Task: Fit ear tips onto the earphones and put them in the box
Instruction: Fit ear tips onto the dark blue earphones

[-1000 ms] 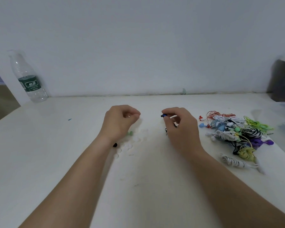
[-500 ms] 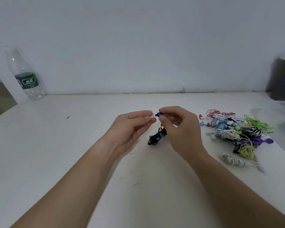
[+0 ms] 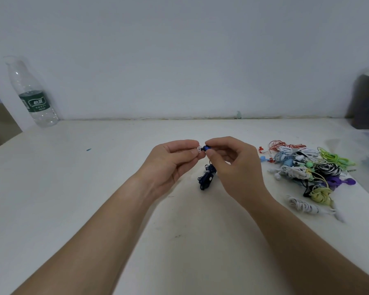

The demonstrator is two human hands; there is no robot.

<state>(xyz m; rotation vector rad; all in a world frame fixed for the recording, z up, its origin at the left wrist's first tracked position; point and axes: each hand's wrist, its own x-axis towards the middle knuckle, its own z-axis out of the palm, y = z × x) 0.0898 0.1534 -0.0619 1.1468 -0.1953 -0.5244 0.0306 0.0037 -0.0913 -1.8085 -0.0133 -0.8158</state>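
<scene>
Head view: left hand [image 3: 170, 160], raised from the table [image 3: 83, 188], pinches a tip [image 3: 198, 149] against the earbud [image 3: 206, 148] pinched by right hand [image 3: 237, 167]; fitting begins.

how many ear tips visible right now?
1: a clear ear tip pinched by the left hand, beside the blue earbud the right hand holds. More may be hidden behind the hands.

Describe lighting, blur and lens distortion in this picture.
Head view: soft, even light, no glare on the white table, faint shadows beneath the left hand and right hand; wide-angle distortion leans the clear plastic water bottle at left; the dark object at the right edge is blurred; the translucent ear tip and dark-blue earbud are distinguishable.
</scene>
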